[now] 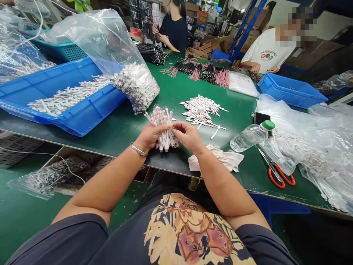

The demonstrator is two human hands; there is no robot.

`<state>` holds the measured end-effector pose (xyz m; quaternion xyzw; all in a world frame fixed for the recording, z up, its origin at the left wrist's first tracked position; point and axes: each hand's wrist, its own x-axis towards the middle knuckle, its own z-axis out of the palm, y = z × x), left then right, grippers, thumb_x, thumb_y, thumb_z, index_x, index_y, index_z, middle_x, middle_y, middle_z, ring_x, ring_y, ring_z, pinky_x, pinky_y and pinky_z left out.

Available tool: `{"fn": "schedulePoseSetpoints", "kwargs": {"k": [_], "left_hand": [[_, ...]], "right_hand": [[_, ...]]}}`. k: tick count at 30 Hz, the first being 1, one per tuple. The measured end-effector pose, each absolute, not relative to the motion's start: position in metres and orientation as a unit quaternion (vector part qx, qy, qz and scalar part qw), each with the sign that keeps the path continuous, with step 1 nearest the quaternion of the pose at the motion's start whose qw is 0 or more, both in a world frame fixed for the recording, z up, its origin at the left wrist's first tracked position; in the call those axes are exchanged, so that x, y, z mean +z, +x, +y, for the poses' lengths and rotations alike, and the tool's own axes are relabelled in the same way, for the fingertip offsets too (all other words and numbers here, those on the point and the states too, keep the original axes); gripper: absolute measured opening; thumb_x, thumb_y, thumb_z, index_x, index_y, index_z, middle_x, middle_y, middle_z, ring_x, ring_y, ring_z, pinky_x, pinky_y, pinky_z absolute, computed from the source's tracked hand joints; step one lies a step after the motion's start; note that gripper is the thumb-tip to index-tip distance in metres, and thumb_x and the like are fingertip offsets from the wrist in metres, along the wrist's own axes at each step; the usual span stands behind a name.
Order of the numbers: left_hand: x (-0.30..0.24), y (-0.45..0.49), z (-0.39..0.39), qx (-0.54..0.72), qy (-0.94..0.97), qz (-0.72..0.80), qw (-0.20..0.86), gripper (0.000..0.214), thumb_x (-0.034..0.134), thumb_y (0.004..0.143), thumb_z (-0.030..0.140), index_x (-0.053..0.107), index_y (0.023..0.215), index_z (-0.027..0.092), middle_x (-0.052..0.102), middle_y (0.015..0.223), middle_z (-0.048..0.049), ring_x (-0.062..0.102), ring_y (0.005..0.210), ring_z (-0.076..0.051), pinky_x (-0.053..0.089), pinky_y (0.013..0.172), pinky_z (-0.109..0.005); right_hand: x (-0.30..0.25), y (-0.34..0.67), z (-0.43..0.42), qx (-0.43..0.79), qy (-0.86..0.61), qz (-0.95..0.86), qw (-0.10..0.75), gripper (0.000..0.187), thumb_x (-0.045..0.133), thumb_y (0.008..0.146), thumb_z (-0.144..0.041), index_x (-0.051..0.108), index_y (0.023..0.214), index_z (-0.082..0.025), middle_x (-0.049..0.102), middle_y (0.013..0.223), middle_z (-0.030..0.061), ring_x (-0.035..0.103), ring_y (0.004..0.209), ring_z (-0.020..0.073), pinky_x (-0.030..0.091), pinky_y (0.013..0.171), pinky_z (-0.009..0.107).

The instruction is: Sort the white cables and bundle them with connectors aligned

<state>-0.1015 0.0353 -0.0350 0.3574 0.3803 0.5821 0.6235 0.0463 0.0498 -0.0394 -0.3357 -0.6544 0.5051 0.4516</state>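
My left hand (151, 135) is closed round a bundle of short white cable pieces (162, 123) with pinkish tips, held upright over the green table's front edge. My right hand (189, 137) pinches the same bundle from the right side, fingers pressed together at its middle. Just beyond the hands a loose pile of the same white cable pieces (201, 109) lies on the green table (176, 92). A silver bracelet sits on my left wrist.
A blue tray (79, 114) of white pieces and a clear bag (132, 82) stand at left. A plastic bottle (252, 135), red scissors (278, 175), a white cloth (226, 159) and plastic bags lie at right. Two other people sit at the far side by black and pink wires (204, 71).
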Motion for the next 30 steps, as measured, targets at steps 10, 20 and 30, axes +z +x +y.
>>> {"fn": "schedulePoseSetpoints", "kwargs": {"k": [10, 20, 30], "left_hand": [[-0.036, -0.099, 0.038, 0.594, 0.391, 0.394, 0.583, 0.032, 0.080, 0.057, 0.019, 0.069, 0.087, 0.014, 0.070, 0.079, -0.0033, 0.065, 0.069, -0.017, 0.054, 0.065, -0.029], [-0.041, -0.094, 0.039, 0.638, 0.380, 0.415, 0.526, 0.033, 0.081, 0.055, 0.021, 0.066, 0.083, 0.016, 0.068, 0.079, -0.0013, 0.064, 0.071, -0.016, 0.052, 0.070, -0.029], [-0.045, -0.091, 0.037, 0.677, 0.432, 0.467, 0.369, 0.032, 0.078, 0.060, 0.027, 0.067, 0.088, 0.015, 0.068, 0.088, -0.0026, 0.062, 0.080, -0.016, 0.048, 0.080, -0.028]], "right_hand": [[-0.036, 0.062, 0.051, 0.262, -0.376, -0.797, 0.394, 0.029, 0.048, 0.074, -0.011, 0.064, 0.096, -0.019, 0.062, 0.078, 0.0025, 0.055, 0.070, 0.0157, 0.045, 0.069, 0.029], [-0.036, 0.053, 0.038, 0.173, -0.381, -0.819, 0.393, 0.018, 0.047, 0.085, -0.017, 0.063, 0.089, -0.020, 0.063, 0.084, 0.0062, 0.056, 0.084, 0.0207, 0.043, 0.080, 0.035], [-0.042, 0.023, 0.010, 0.176, -0.404, -0.820, 0.364, 0.005, 0.048, 0.082, -0.021, 0.050, 0.078, -0.020, 0.056, 0.075, 0.0034, 0.051, 0.070, 0.0184, 0.041, 0.067, 0.031]]}}
